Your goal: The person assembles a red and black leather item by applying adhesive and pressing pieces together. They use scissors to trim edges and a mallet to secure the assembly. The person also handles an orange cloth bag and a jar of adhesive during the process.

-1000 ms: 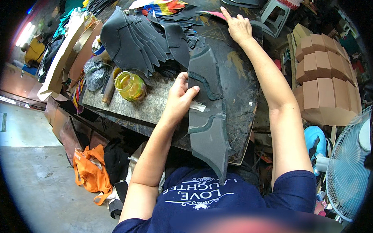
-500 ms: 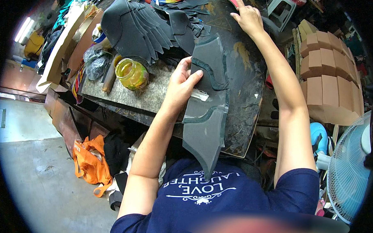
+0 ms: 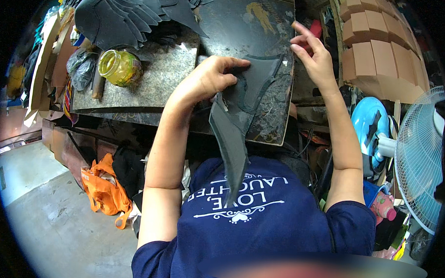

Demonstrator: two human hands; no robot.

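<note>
My left hand (image 3: 205, 80) grips a dark grey, shaped sheet piece (image 3: 260, 76) with darker bands along its edges. The thumb and an outstretched index finger lie at its left side. Its upper part rests on the black worktable (image 3: 221, 31), while its pointed lower end is folded down past the table's front edge, over my shirt. My right hand (image 3: 315, 61) is raised at the table's right edge, fingers apart and nothing visible in them. Farther left, layered dark grey pieces (image 3: 111, 20) are fanned out.
An open glass jar (image 3: 119, 68) of yellowish contents stands on a grey stone slab (image 3: 161, 80), beside a crumpled plastic bag (image 3: 82, 68). Stacked brown cardboard pieces (image 3: 377, 58) and a fan (image 3: 418, 155) are at right. An orange bag (image 3: 105, 184) lies low at left.
My right hand has come back from the table's far side, near a red-pink item, toward its right edge. The grey piece has tilted and bent in my left hand. The view has shifted.
</note>
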